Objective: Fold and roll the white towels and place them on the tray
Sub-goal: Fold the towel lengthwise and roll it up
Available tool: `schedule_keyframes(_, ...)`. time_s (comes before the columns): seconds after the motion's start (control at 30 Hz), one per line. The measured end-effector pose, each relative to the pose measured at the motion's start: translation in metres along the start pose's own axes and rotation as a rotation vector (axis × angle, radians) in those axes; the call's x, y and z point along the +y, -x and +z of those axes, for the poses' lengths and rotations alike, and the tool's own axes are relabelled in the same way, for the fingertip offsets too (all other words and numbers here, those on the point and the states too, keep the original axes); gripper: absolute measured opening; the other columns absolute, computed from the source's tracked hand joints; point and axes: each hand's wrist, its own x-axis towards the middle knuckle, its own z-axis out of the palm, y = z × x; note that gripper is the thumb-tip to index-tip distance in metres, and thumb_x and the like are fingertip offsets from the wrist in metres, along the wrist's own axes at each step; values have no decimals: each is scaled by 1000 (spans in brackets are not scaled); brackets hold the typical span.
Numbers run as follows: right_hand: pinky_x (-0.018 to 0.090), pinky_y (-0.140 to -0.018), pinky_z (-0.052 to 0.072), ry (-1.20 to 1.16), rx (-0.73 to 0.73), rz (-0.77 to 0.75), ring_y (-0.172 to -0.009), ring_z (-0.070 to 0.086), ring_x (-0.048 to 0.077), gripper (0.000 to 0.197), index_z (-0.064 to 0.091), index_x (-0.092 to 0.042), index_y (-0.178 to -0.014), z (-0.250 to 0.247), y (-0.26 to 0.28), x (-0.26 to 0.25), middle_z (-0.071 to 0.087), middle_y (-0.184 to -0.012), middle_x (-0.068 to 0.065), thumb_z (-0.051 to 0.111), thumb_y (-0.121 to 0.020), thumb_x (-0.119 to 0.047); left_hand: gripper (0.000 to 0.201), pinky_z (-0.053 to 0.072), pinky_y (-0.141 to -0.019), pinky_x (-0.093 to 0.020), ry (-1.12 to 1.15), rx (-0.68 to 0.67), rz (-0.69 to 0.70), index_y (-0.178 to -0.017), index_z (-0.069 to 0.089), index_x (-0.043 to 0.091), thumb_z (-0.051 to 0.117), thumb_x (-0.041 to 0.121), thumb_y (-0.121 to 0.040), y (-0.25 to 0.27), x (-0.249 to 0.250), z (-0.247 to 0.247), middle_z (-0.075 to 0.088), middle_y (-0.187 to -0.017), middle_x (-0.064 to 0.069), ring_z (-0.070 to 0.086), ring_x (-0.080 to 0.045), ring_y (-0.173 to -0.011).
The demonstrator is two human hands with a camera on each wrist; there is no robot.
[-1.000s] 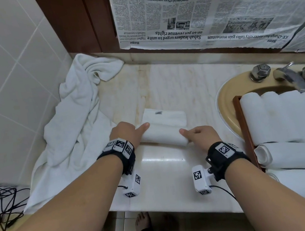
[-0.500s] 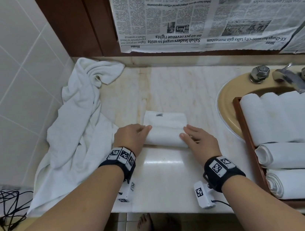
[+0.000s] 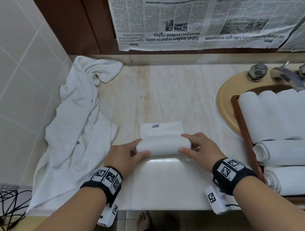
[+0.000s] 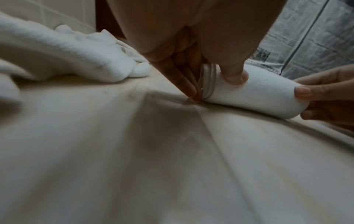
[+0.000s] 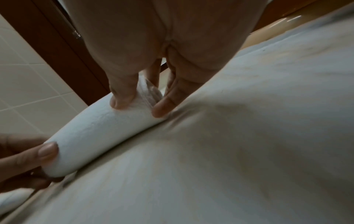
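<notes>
Both grips are closed on one half-rolled towel point(image 3: 163, 146), which lies on the marble surface point(image 3: 175, 180) near its front edge. At the roll's left end the left hand point(image 3: 123, 159) is wrapped: its thumb is pressed on the near side and its fingers are laid over the far side, with fingertips point(image 4: 191, 92) seen touching the surface beside the spiral end in the left wrist view. A flat, unrolled flap of the same towel, bearing a small label, is spread just behind the roll. At the roll's right end the right hand point(image 3: 201, 150) is curled in the same way, its thumb point(image 5: 122, 97) pushed into the cloth in the right wrist view.

Left of the roll, a crumpled loose towel point(image 3: 76, 129) is heaped along the tiled wall and draped over the surface's edge; black cables point(image 3: 4, 204) are seen farther left. Behind the roll, newspaper point(image 3: 211, 10) is hung upside down on the wall. Right of the roll, a wooden tray point(image 3: 242, 122) is set across a yellow basin point(image 3: 224, 94), and several rolled towels point(image 3: 287, 115) are packed side by side in it. Taps point(image 3: 285, 73) are seen behind the tray.
</notes>
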Motion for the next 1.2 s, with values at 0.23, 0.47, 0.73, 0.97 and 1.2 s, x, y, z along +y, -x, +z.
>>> schedule_keyframes(0.23,35,-91,55,-17,-84,51,-81,72,18,28,75,-28,-108,-9,-6,-11,71,-96,6,71,-91,-49,41,53,-76,-35,-1,85,-126,-79,71,23,61,61,-93,10,4,8,69,-71,2,64,-16,-75)
schedule_keyframes(0.47,30,-75,51,-84,7,218,-64,64,18,49,66,-12,-63,-13,-25,-25,73,-64,6,74,-87,-54,78,54,-72,-35,-166,27,-244,-68,69,8,40,76,-93,-21,11,0,71,-68,-5,65,-21,-68)
schedule_keyframes(0.73,29,-69,49,-44,67,260,-68,65,21,46,65,-14,-73,-9,-40,-37,70,-61,1,64,-94,-55,76,52,-62,-33,-269,-4,-299,-56,57,13,37,75,-95,-56,22,-11,67,-64,-7,59,-21,-59)
schedule_keyframes(0.97,26,-66,47,-148,334,148,-82,67,19,7,63,-36,-95,10,-21,-40,67,-87,-4,66,-95,-43,24,51,-73,-28,92,215,-269,-94,69,32,71,55,-88,-49,26,-8,65,-87,11,64,-14,-85)
schedule_keyframes(1.2,31,-99,49,-120,280,64,-102,62,9,31,68,-34,-126,13,-1,-24,66,-112,-11,54,-101,-47,43,50,-96,-26,94,179,-110,-121,74,32,64,61,-91,-25,13,-1,72,-110,12,66,-11,-105)
